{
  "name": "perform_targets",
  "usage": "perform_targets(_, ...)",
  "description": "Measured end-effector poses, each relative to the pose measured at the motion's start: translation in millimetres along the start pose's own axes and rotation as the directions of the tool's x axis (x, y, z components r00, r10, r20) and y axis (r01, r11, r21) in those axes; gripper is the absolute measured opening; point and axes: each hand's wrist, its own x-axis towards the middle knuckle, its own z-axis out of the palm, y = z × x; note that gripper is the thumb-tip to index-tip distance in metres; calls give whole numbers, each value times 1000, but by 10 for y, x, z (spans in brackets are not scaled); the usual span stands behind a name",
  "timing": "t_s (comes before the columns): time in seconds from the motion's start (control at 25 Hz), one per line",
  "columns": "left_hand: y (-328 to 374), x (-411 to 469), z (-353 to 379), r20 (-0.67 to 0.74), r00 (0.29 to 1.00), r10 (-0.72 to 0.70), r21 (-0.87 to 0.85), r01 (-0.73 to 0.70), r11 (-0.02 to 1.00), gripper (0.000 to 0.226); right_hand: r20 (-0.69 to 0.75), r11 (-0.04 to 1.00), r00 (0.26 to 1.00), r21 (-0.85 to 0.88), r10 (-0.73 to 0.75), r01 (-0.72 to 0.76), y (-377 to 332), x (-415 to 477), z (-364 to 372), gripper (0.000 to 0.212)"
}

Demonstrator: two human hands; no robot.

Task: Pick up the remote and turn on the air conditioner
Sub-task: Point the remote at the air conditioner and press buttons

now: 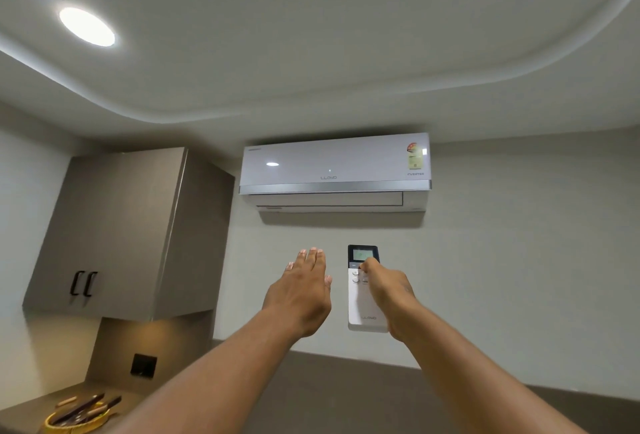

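Remote [360, 298] upright in right hand [388, 291]; thumb on buttons.

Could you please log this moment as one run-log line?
right hand: holds remote, thumb on buttons | left hand: open, empty | air conditioner: flap closed

Remote [360, 298] in right hand [389, 290]

Air conditioner [335, 165]: "LLOYD", "INVERTER". Remote [360, 298]: "LLOYD".
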Motion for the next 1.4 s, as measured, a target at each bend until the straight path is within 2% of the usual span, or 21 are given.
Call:
perform_targets(1.0, 419, 77, 209, 11, 1000, -3, -1, 3, 1000, 58, 24, 996, 1000, -88, -11, 13, 89, 58, -418, 28)
perform_targets(1.4, 513, 151, 121, -3, 1000, -4, 58, 4, 998, 58, 39, 996, 999, -82, -25, 28, 19, 75, -497, 25)
